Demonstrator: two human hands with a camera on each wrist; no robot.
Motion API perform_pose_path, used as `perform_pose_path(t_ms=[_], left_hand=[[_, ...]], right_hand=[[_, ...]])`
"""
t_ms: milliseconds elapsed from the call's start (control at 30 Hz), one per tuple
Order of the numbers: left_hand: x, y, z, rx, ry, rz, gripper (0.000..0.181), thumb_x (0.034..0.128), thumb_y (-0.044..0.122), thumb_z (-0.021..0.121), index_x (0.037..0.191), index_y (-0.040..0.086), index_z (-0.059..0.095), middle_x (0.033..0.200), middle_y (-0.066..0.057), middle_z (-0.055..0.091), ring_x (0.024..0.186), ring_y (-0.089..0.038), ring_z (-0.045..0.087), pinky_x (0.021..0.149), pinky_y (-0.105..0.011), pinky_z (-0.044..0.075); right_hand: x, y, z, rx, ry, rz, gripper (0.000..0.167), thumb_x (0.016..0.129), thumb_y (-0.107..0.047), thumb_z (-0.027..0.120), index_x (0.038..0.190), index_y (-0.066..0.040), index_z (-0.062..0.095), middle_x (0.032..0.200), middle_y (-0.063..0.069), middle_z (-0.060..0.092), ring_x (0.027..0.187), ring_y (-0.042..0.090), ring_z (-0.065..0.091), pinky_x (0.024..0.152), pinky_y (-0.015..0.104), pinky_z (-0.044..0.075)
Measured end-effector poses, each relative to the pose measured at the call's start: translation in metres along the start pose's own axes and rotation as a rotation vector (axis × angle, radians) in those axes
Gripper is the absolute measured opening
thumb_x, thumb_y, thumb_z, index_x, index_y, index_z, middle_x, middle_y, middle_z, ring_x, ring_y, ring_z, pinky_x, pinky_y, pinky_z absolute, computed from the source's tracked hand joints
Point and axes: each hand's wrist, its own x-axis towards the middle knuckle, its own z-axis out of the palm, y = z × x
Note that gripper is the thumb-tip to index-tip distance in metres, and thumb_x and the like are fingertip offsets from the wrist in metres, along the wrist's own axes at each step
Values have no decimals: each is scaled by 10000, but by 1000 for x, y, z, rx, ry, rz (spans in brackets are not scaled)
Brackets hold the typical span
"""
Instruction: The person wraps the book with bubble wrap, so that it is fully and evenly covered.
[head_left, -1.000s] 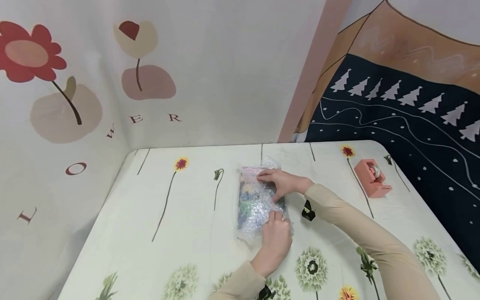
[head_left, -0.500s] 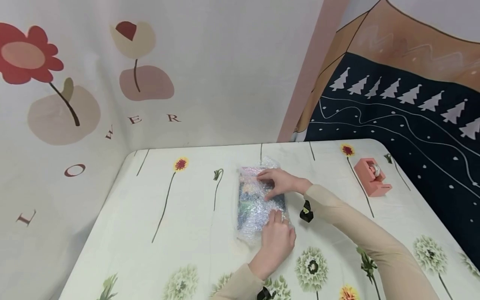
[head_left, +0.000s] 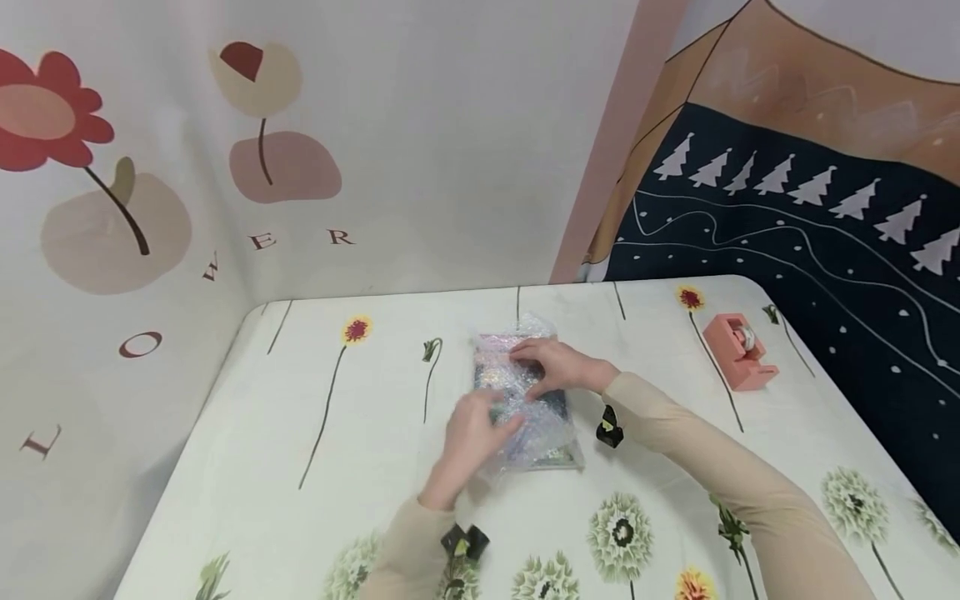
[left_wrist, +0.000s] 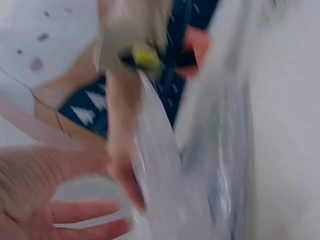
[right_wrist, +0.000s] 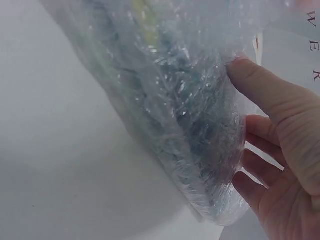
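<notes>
On the table lies a flat, rectangular, colourful item [head_left: 557, 458], loosely covered by clear bubble wrap [head_left: 536, 433]; its exact kind is hidden by the wrap. My right hand [head_left: 564, 367] rests on the upper right part, and in the right wrist view its thumb and fingertips touch the bubble wrap [right_wrist: 195, 115]. Blurred by motion, my left hand [head_left: 468, 437] is over the left side of the wrap. The left wrist view shows that hand [left_wrist: 35, 195] with fingers and thumb spread, beside a raised flap of wrap [left_wrist: 165, 185].
A pink tape dispenser [head_left: 738, 354] with a roll of tape stands at the table's far right. The tablecloth [head_left: 247, 467] is white with printed flowers. Patterned cloths hang behind the table.
My left hand has left the lower right corner of the wrapped item and moved left across it, uncovering that corner. My right hand stays nearly in place on the wrap.
</notes>
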Motion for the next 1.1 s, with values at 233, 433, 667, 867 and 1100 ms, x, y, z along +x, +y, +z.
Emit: perform_pose_path(t_ms=[233,433,667,867,1100], left_hand=[[21,-21,16,194,-101,-49,942,655,535,778,1328,-34,444,1419,-251,339,1292,-405,318,982,-544,372],[24,-17,30,298,-126,-92,1163,562,664,764,1399,-35,360,1450,-253,281,1325,-394,233,1013,-526,293],[27,-16,39,388,-138,-101,1202,528,698,761,1411,-5,348,1459,-249,253,1326,-389,216,1010,-503,290],[29,-20,40,436,-141,-91,1208,502,747,733,1412,44,364,1498,-244,186,1367,-384,170,1037,-507,272],[29,-23,39,423,-156,-98,1212,506,754,726,1418,50,352,1512,-221,186,1390,-372,136,1075,-535,219]], right_hand=[[2,1,1,10,7,-21,703,702,-299,823,1263,26,551,1305,166,521,1208,314,482,1002,408,406],[2,0,0,8,23,-29,701,685,-281,836,1246,36,559,1290,166,534,1189,310,499,994,401,416],[0,1,-1,3,35,-34,695,689,-276,833,1242,42,558,1289,174,534,1192,323,495,1001,416,408],[-2,-1,-2,20,18,-27,698,713,-267,818,1267,49,534,1321,189,503,1233,348,451,1030,446,372],[-14,-1,-3,109,83,-43,632,769,-196,774,1281,71,518,1367,247,444,1264,376,416,1032,471,362]])
